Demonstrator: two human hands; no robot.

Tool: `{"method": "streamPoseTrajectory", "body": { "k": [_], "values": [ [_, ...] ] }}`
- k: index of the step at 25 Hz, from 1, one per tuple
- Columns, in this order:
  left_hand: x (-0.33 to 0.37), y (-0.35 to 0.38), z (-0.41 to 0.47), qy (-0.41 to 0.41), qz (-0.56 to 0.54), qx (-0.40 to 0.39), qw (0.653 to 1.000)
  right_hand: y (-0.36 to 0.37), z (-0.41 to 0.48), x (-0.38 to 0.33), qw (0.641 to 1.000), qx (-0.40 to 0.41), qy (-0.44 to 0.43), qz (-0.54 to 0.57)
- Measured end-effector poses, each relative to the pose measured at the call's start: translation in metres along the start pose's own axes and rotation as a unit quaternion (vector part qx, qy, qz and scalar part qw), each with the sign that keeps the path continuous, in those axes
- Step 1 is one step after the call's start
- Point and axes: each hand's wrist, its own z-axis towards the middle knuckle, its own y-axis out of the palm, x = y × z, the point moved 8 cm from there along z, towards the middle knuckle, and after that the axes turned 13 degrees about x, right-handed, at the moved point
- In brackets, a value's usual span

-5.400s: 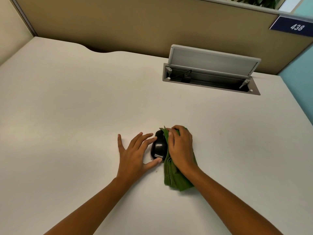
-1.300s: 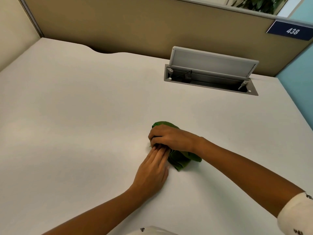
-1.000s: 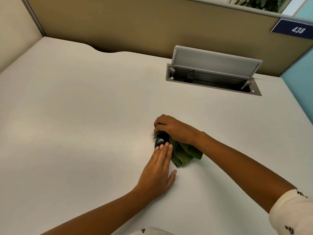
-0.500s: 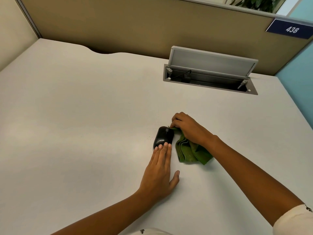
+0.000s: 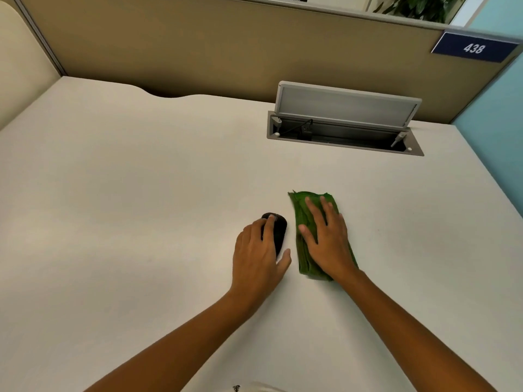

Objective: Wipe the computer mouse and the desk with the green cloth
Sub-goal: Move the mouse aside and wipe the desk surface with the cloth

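A black computer mouse (image 5: 278, 232) lies on the white desk (image 5: 127, 193) near the middle. My left hand (image 5: 259, 256) rests over its left side, fingers on top and thumb at its near right, gripping it. Just to the right lies the green cloth (image 5: 302, 219), folded into a long strip running away from me. My right hand (image 5: 325, 236) lies flat on the cloth with fingers spread, pressing it to the desk. The cloth and the mouse are a small gap apart.
An open grey cable hatch (image 5: 343, 131) with its lid raised sits in the desk at the back right. A tan partition (image 5: 226, 46) bounds the far edge, with a blue "438" sign (image 5: 474, 48). A teal wall (image 5: 503, 131) borders the right side.
My right hand has pulled the cloth off the mouse and laid it flat to the right. My left hand has slid forward onto the mouse.
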Motion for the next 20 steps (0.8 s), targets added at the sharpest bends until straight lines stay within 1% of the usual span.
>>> {"method": "streamPoseTrajectory", "body": {
  "k": [2, 5, 9, 11, 13, 15, 20],
  "values": [
    [-0.008, 0.008, 0.009, -0.054, -0.008, -0.032, 0.998, 0.010, -0.010, 0.004, 0.998, -0.011, -0.024, -0.054],
    [-0.013, 0.017, 0.016, -0.110, 0.000, -0.051, 0.993, 0.014, -0.011, 0.007, 0.996, 0.001, -0.023, -0.082],
    [-0.014, 0.025, 0.026, -0.146, 0.074, -0.082, 0.983, 0.015, -0.010, 0.014, 0.994, 0.019, 0.006, -0.103],
    [-0.013, 0.029, 0.029, -0.148, 0.087, -0.099, 0.980, 0.017, -0.008, 0.017, 0.995, 0.017, 0.028, -0.095],
    [-0.013, 0.028, 0.033, -0.146, 0.073, -0.094, 0.982, 0.020, -0.006, 0.018, 0.995, 0.009, 0.037, -0.092],
    [-0.015, 0.019, 0.037, -0.147, 0.061, -0.073, 0.985, 0.025, -0.002, 0.018, 0.995, -0.003, 0.035, -0.096],
    [-0.034, -0.015, 0.055, -0.169, 0.033, -0.014, 0.985, 0.035, 0.018, 0.005, 0.993, -0.036, -0.017, -0.113]
  ]
}}
